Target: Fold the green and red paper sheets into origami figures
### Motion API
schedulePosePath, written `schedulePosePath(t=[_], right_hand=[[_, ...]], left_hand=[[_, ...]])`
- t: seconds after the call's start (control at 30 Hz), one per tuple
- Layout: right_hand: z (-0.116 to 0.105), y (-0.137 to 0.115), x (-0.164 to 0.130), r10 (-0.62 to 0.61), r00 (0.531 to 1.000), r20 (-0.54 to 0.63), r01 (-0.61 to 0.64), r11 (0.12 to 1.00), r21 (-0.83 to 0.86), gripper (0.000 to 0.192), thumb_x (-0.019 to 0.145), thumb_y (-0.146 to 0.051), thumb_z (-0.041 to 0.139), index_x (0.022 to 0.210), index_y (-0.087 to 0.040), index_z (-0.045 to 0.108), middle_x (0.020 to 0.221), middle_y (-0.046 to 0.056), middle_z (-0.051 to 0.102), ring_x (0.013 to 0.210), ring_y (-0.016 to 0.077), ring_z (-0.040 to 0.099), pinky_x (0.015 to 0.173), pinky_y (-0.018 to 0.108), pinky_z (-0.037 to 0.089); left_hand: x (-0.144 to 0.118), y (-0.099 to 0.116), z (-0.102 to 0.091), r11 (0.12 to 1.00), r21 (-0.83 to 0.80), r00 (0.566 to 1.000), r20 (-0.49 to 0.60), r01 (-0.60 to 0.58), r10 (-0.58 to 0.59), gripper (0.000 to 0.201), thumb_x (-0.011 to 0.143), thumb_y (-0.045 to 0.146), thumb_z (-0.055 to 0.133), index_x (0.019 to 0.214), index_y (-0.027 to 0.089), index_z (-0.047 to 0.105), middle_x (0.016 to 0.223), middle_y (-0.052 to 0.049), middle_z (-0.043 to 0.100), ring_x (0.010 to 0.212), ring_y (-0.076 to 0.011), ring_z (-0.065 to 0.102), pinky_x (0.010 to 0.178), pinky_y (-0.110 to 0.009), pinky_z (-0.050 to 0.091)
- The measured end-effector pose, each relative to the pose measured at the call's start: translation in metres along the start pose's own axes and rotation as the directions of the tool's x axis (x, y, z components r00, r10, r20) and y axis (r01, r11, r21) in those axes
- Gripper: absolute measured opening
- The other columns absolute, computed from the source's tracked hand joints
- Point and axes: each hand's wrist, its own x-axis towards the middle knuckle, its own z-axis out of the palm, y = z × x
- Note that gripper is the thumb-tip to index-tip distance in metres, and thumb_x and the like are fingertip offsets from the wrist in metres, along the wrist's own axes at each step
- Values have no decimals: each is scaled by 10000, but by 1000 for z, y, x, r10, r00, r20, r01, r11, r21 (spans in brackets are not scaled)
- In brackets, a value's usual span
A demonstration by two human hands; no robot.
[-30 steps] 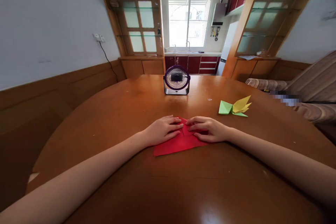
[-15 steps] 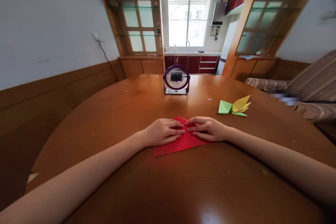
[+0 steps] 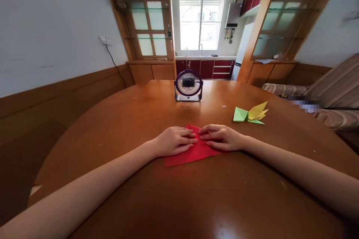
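Observation:
A folded sheet of red paper (image 3: 193, 154) lies on the wooden table in front of me, its peak pointing away. My left hand (image 3: 176, 140) rests flat on its left part with the fingers stretched out. From the other side my right hand (image 3: 221, 137) lies on its right part, fingers extended and slightly spread. The fingertips of both hands almost meet over the paper's middle, leaving a narrow gap. Much of the paper's left and right sides is hidden under the hands.
Beyond my right hand sits a folded green and yellow paper figure (image 3: 249, 114). A small purple desk fan (image 3: 188, 84) stands at the far side of the round wooden table (image 3: 126, 115). A striped chair (image 3: 333, 89) is at the right.

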Motion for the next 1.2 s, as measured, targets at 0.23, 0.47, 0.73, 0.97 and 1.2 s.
schedulePosePath(t=[0.23, 0.47, 0.73, 0.97, 1.2], right_hand=[[-2, 2, 6, 163, 981, 110, -162, 987, -15, 436, 997, -322, 445, 1420, -217, 457, 1454, 118, 468, 1355, 226, 430, 1127, 449, 363], [-5, 10, 18, 170, 965, 202, -173, 985, -3, 412, 1029, -303, 348, 1420, -229, 453, 1448, 68, 489, 1415, 197, 336, 1185, 472, 256], [-8, 19, 27, 174, 952, 254, -190, 981, 42, 390, 1026, -319, 345, 1385, -239, 473, 1441, 55, 494, 1412, 183, 332, 1209, 497, 134], [-6, 23, 37, 159, 953, 258, -166, 986, 5, 344, 1000, -260, 369, 1324, -206, 469, 1441, 79, 474, 1407, 202, 336, 1212, 523, 70], [3, 21, 37, 172, 961, 216, -154, 983, -101, 369, 927, -161, 425, 1296, -172, 448, 1435, 115, 471, 1367, 224, 403, 1201, 564, 9]], left_hand=[[-1, -2, 1, 1000, -1, 1000, 10, 16, -16, 305, 967, 300, 456, 1125, 213, 702, 1142, -77, 704, 1022, -211, 675, 883, -343, 540], [2, 0, 0, 999, -41, 1000, -17, -10, 9, 308, 958, 271, 462, 1109, 181, 715, 1111, -85, 718, 1043, -217, 644, 927, -360, 530], [2, -2, 2, 997, -79, 1000, -29, -12, 9, 300, 952, 269, 473, 1115, 205, 716, 1103, -83, 721, 983, -219, 628, 901, -390, 524], [2, -2, 2, 996, -85, 999, -33, -3, 1, 303, 950, 266, 466, 1115, 214, 715, 1093, -77, 724, 978, -216, 623, 902, -393, 520], [2, -3, 3, 996, -91, 1000, -28, -3, 1, 297, 946, 263, 472, 1102, 215, 721, 1087, -76, 724, 968, -214, 617, 901, -389, 520]])
